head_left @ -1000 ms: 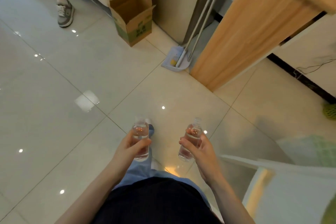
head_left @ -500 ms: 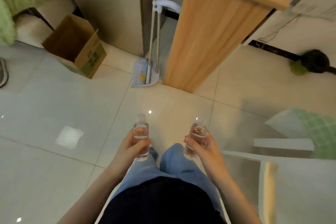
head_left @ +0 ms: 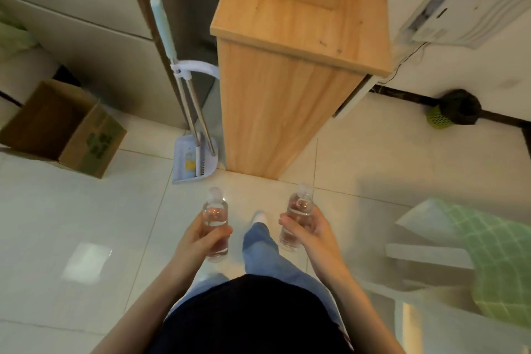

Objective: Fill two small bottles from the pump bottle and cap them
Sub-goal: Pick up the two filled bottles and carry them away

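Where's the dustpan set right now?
In the head view, the dustpan stands on the floor left of centre, against the wooden cabinet, right of the cardboard box.

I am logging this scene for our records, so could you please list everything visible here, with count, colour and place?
small bottles: 2, clear with clear caps, one in each hand; left bottle, right bottle
wooden cabinet: 1, light wood, centre
broom and dustpan set: 1, pale blue, left of the cabinet
cardboard box: 1, brown, open, left on the floor
bin: 1, green with a black bag, by the right wall
green checked cloth: 1, right edge
tiled floor: pale, glossy
left hand: holds the left bottle
right hand: holds the right bottle
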Tool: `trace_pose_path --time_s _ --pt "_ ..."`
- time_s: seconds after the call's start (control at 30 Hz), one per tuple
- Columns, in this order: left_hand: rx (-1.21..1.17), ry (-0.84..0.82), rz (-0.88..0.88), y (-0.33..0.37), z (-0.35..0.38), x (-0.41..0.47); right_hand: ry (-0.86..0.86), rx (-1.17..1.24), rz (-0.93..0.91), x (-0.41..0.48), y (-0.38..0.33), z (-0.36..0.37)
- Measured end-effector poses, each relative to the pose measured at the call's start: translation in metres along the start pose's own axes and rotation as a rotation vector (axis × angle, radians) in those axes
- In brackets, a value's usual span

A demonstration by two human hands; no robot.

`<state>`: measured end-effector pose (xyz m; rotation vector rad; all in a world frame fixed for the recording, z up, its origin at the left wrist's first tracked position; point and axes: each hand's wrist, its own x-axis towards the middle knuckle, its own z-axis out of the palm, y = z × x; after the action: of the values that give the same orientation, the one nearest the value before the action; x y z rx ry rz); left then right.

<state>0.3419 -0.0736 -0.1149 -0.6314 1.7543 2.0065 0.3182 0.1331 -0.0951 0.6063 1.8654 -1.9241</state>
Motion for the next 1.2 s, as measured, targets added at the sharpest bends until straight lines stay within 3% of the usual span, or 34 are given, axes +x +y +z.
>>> trace_pose_path --time_s 0.3,0.63,0.83,1.0,1.2 --pt "-0.030 0.039 0.000 0.056 0.062 0.062 -0.050 -0.077 -0.062 0.068 -0.070 -0.047" --pt "-0.022 -0.098 0.121 0.113 0.071 0.097 -0.105 -0.059 -0.198 0.098 -0.122 -0.043" --pt "-0.043 -0.153 0.247 0.178 0.074 0.111 -0.147 0.003 -0.350 0.106 -0.167 -0.032" --pt "0.008 -0.112 0.477 0.244 0.082 0.127 -0.193 0.057 -0.520 0.117 -0.222 -0.028" --pt "-0.008 -0.100 0.649 0.295 0.099 0.151 -0.094 -0.049 -0.659 0.150 -0.265 -0.027"
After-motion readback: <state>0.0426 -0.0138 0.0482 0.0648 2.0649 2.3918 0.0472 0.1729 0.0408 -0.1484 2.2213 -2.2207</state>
